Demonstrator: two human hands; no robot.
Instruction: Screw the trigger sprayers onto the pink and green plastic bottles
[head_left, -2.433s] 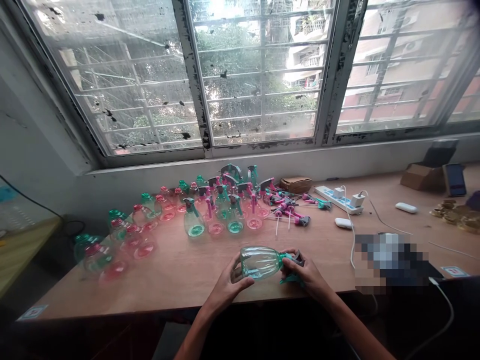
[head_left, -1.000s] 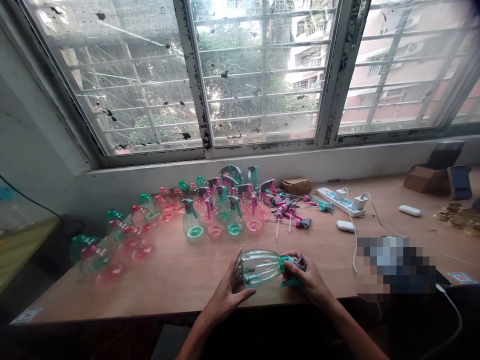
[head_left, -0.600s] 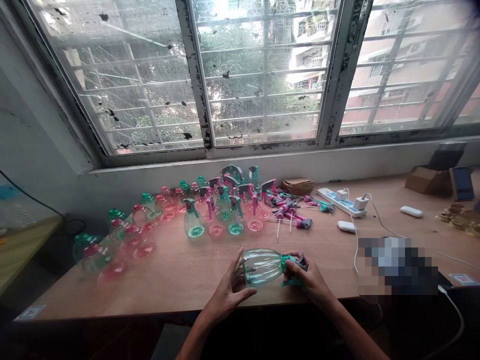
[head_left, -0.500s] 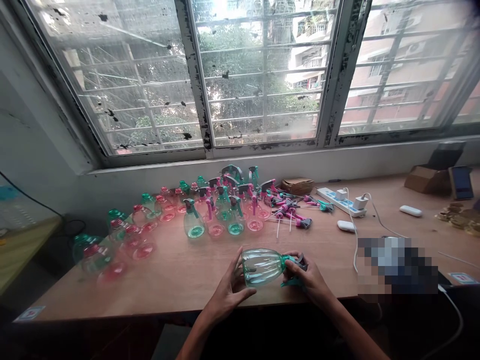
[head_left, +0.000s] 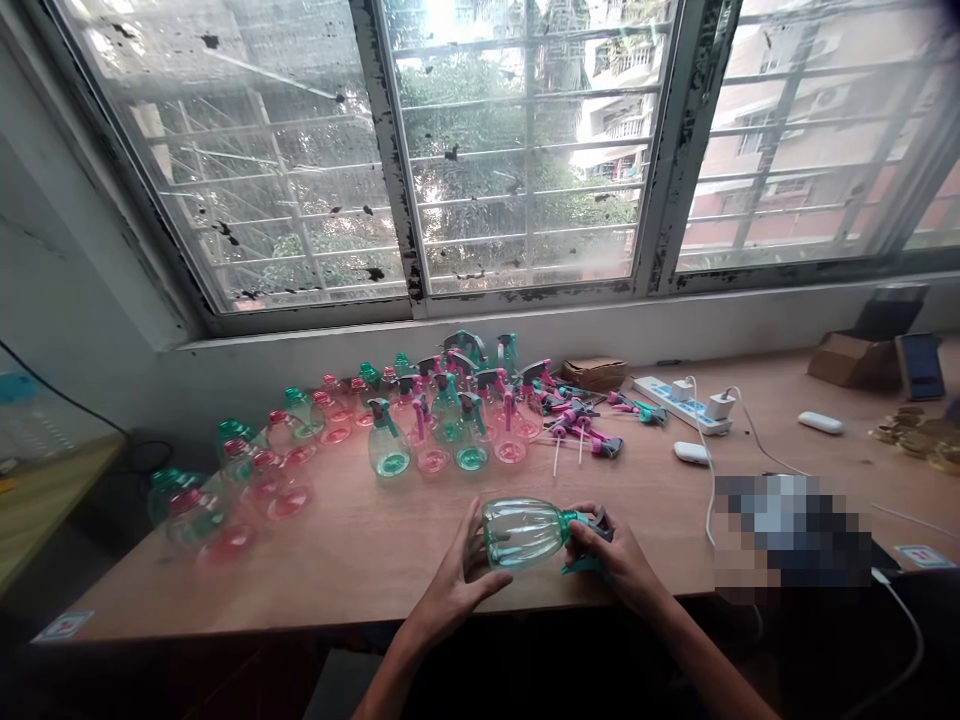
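Observation:
A clear green spray bottle (head_left: 523, 533) lies on its side just above the near edge of the wooden table (head_left: 360, 545). My left hand (head_left: 454, 582) cups the bottle's base, fingers curled round it. My right hand (head_left: 616, 563) is closed on the green and grey trigger head (head_left: 592, 524) at the bottle's neck. Behind them stand several finished pink and green spray bottles (head_left: 442, 420).
Headless bottles (head_left: 232, 480) crowd the table's left. Loose trigger heads with tubes (head_left: 581, 425) lie mid-table, beside a small brown box (head_left: 594, 371). A power strip (head_left: 682, 403), white chargers, cables, a phone (head_left: 919, 365) and a cardboard box (head_left: 851, 358) sit to the right.
Almost nothing has moved. Both hands keep their hold on the bottle and trigger head, with only small shifts of the fingers and a slight turn of the bottle.

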